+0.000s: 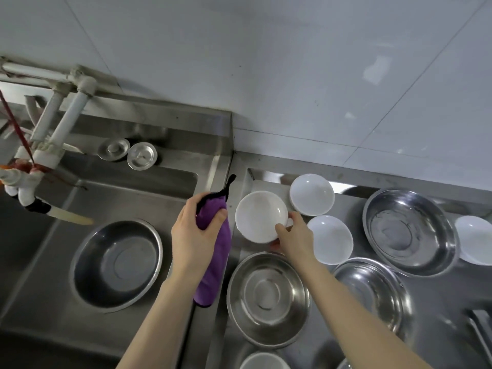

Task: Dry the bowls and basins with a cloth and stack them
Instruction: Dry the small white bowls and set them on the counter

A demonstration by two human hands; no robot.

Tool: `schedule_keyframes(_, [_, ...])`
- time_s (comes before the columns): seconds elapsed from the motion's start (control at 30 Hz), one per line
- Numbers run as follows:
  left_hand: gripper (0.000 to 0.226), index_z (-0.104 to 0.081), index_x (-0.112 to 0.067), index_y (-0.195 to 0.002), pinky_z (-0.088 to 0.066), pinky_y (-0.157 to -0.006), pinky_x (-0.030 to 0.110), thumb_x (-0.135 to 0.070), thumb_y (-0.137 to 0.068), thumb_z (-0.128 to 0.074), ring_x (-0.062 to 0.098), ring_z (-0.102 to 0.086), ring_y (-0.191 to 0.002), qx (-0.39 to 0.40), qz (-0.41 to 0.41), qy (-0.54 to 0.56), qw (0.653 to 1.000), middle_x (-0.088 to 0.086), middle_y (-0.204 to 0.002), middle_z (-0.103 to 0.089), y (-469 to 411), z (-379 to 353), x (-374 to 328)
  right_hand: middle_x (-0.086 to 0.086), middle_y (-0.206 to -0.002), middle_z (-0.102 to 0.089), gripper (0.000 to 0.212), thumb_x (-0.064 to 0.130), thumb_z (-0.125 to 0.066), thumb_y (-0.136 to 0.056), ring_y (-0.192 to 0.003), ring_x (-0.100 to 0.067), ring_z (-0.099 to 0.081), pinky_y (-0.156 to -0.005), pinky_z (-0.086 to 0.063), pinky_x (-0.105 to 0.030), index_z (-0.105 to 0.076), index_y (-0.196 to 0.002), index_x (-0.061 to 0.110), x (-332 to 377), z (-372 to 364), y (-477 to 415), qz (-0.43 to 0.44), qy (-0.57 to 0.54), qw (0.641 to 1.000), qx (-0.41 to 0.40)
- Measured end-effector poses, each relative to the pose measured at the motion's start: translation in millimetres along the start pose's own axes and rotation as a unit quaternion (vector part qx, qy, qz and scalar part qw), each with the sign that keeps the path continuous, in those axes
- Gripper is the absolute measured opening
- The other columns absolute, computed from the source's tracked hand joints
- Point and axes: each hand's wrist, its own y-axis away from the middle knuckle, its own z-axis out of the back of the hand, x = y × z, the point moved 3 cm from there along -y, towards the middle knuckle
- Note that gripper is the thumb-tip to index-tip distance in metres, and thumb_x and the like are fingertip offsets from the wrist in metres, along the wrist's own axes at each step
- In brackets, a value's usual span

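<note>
At frame centre the left hand (pixel 190 230) grips a hanging purple cloth (pixel 217 259) with curled fingers (pixel 192 204). The right hand (pixel 292 235) pinches the rim of a round white bowl (pixel 259 215) at the left edge of the steel worktop (pixel 439 302). The task appears to be at an early stage. No stack is visible, the other white bowls (pixel 311 194) and the stainless steel basins (pixel 410 230) lie singly toward the right, and one further steel basin (pixel 115 265) sits in the sink (pixel 133 187) at lower left.
</note>
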Motion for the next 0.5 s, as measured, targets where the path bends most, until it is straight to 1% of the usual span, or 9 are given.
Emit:
schedule_keyframes(0.03, [0.037, -0.056, -0.036, -0.120, -0.050, -0.083, 0.019, -0.036, -0.086, -0.070, 0.001, -0.060, -0.095, -0.006, 0.002, 0.004, 1.000, -0.016, -0.107, -0.064, 6, 4, -6, -0.012, -0.097, -0.065, 0.029, 0.008, -0.054, -0.092, -0.064, -0.016, -0.064, -0.042, -0.044, -0.009, -0.049, -0.121, 0.014, 3, 5, 12, 0.015, -0.004, 1.000, -0.005])
schedule_keyframes(0.1, [0.034, -0.056, -0.037, -0.116, -0.048, -0.072, 0.011, -0.037, -0.085, -0.070, -0.002, -0.061, -0.089, -0.014, 0.000, 0.015, 1.000, -0.016, -0.102, -0.065, 20, 13, -22, -0.011, -0.093, -0.067, 0.031, 0.009, -0.056, -0.092, -0.064, -0.014, -0.066, -0.045, -0.046, -0.010, -0.048, -0.119, 0.021, 9, 12, 39, 0.039, -0.014, 0.999, -0.003])
schedule_keyframes(0.17, [0.035, -0.056, -0.036, -0.115, -0.047, -0.063, 0.009, -0.037, -0.084, -0.072, 0.000, -0.063, -0.086, -0.018, -0.011, 0.034, 0.999, -0.017, -0.098, -0.066, 36, 22, -41, -0.008, -0.093, -0.067, 0.037, 0.009, -0.057, -0.092, -0.066, -0.013, -0.068, -0.047, -0.049, -0.011, -0.047, -0.123, 0.025, 12, 17, 66, 0.054, -0.035, 0.998, 0.014])
schedule_keyframes(0.27, [0.041, -0.056, -0.035, -0.116, -0.048, -0.060, 0.007, -0.037, -0.081, -0.076, -0.003, -0.064, -0.080, -0.019, -0.038, 0.068, 0.997, -0.019, -0.095, -0.066, 60, 32, -71, -0.005, -0.088, -0.067, 0.035, 0.009, -0.057, -0.094, -0.059, -0.009, -0.067, -0.047, -0.048, -0.010, -0.047, -0.121, 0.029, 17, 25, 106, 0.078, -0.057, 0.995, 0.033])
schedule_keyframes(0.33, [0.050, -0.052, -0.036, -0.124, -0.047, -0.064, 0.005, -0.036, -0.080, -0.077, -0.007, -0.063, -0.083, 0.010, -0.065, 0.061, 0.996, -0.019, -0.101, -0.063, 72, 34, -88, -0.008, -0.084, -0.070, 0.032, 0.010, -0.056, -0.096, -0.057, -0.013, -0.070, -0.049, -0.052, -0.016, -0.051, -0.124, 0.025, 20, 30, 129, 0.087, -0.081, 0.992, 0.042])
schedule_keyframes(0.37, [0.057, -0.047, -0.036, -0.130, -0.048, -0.069, 0.005, -0.036, -0.081, -0.076, -0.006, -0.062, -0.089, 0.043, -0.075, 0.053, 0.995, -0.018, -0.109, -0.061, 76, 33, -95, -0.009, -0.081, -0.072, 0.032, 0.009, -0.056, -0.096, -0.056, -0.016, -0.071, -0.051, -0.055, -0.020, -0.052, -0.124, 0.023, 21, 33, 139, 0.091, -0.097, 0.990, 0.041])
schedule_keyframes(0.4, [0.066, -0.040, -0.036, -0.138, -0.048, -0.078, 0.007, -0.034, -0.082, -0.075, -0.004, -0.060, -0.101, 0.085, -0.081, 0.041, 0.992, -0.015, -0.121, -0.057, 80, 30, -98, -0.011, -0.079, -0.072, 0.033, 0.007, -0.055, -0.095, -0.056, -0.021, -0.071, -0.053, -0.058, -0.026, -0.053, -0.124, 0.023, 22, 37, 147, 0.094, -0.115, 0.988, 0.036])
schedule_keyframes(0.47, [0.076, -0.028, -0.037, -0.147, -0.044, -0.099, 0.022, -0.031, -0.085, -0.072, 0.009, -0.050, -0.124, 0.158, -0.118, -0.037, 0.980, -0.007, -0.142, -0.043, 89, 25, -101, -0.017, -0.075, -0.072, 0.028, 0.004, -0.052, -0.093, -0.055, -0.029, -0.071, -0.055, -0.060, -0.035, -0.056, -0.116, 0.020, 23, 46, 161, 0.086, -0.158, 0.983, 0.025])
schedule_keyframes(0.5, [0.074, -0.028, -0.036, -0.148, -0.040, -0.104, 0.027, -0.030, -0.086, -0.070, 0.010, -0.045, -0.129, 0.172, -0.144, -0.082, 0.971, -0.007, -0.146, -0.039, 95, 25, -102, -0.020, -0.074, -0.072, 0.022, 0.004, -0.051, -0.093, -0.055, -0.032, -0.071, -0.055, -0.061, -0.038, -0.060, -0.111, 0.013, 22, 52, 167, 0.084, -0.177, 0.980, 0.018])
